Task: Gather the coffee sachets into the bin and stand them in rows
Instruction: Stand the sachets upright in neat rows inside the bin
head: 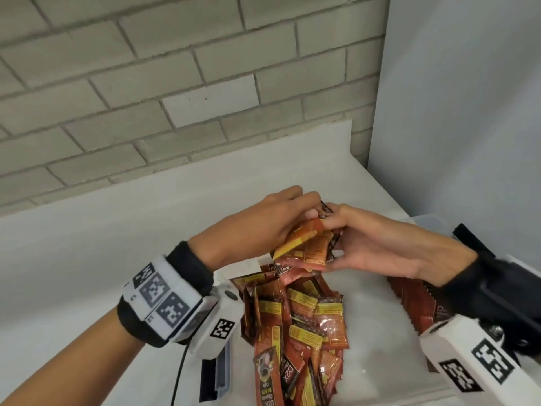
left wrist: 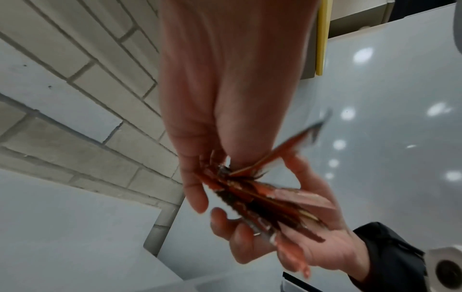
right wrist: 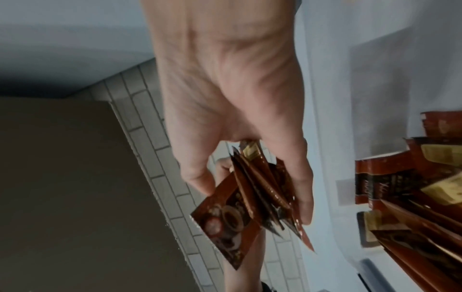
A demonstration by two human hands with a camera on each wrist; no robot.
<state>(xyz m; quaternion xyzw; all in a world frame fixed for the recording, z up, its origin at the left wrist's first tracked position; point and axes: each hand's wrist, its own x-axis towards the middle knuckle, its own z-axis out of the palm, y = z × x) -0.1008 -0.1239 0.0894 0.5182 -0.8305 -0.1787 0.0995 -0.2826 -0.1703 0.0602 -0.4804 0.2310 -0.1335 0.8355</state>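
Observation:
A fanned bundle of red-brown coffee sachets (head: 307, 250) is held in the air by both hands, above the clear plastic bin (head: 430, 222). My left hand (head: 307, 213) pinches the bundle's top from the left, and my right hand (head: 345, 238) cups it from the right. Under them a loose heap of sachets (head: 301, 323) lies in the bin. A row of sachets (head: 412, 300) stands on edge along the bin's right side. The left wrist view shows the left hand (left wrist: 215, 177) and the bundle (left wrist: 262, 201). In the right wrist view the right hand (right wrist: 250, 189) grips the bundle (right wrist: 225, 217).
The bin sits on a white counter (head: 87, 259) against a grey brick wall (head: 146, 98). A white panel (head: 468, 112) closes off the right side. A grey-blue latch (head: 218, 373) sits on the bin's left rim. Bare bin floor (head: 377, 332) lies between heap and row.

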